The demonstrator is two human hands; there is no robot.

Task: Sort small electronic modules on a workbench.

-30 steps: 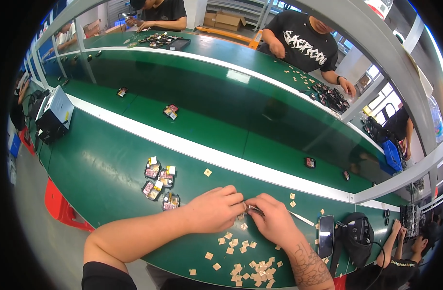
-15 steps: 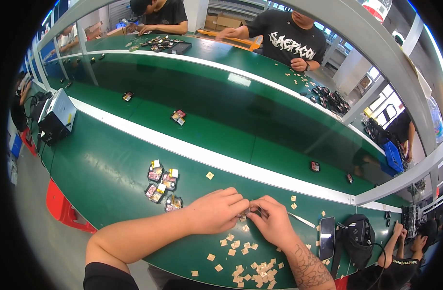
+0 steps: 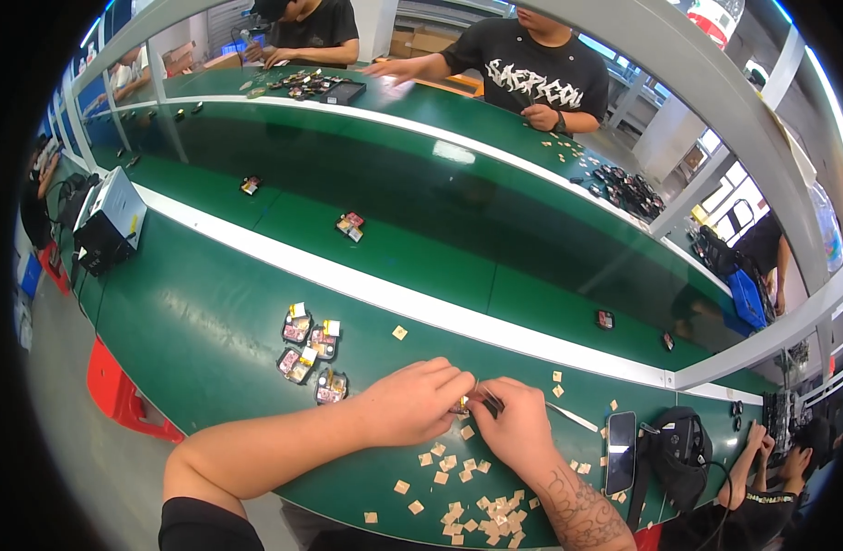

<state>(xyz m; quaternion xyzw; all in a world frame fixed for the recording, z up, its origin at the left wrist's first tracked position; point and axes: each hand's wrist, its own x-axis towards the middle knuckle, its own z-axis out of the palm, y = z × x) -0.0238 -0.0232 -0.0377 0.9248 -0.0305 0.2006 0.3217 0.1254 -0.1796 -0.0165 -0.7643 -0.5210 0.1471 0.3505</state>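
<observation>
My left hand (image 3: 423,399) is closed around a small electronic module (image 3: 460,406), of which only a sliver shows past the fingertips. Against it, my right hand (image 3: 513,415) pinches a thin dark piece whose kind I cannot make out. Both hands meet just above the green table. Left of them lie several black-cased modules (image 3: 296,365) with reddish boards and yellow-white tabs. Small square tan pieces (image 3: 499,519) lie heaped and scattered in front of my hands, and one lone tan square (image 3: 400,332) rests farther back.
A phone (image 3: 621,452) and a black bag (image 3: 678,457) lie at the right. Beyond the white ledge (image 3: 366,294), a green belt carries several modules (image 3: 350,227). A white-and-black box (image 3: 109,220) stands at the left end. Other people work across the belt, under a grey metal frame.
Modules on the belt have shifted slightly to the right. My hands stay almost in place, the right one turned a little. Across the belt, a person's arm has reached left over a pale thing.
</observation>
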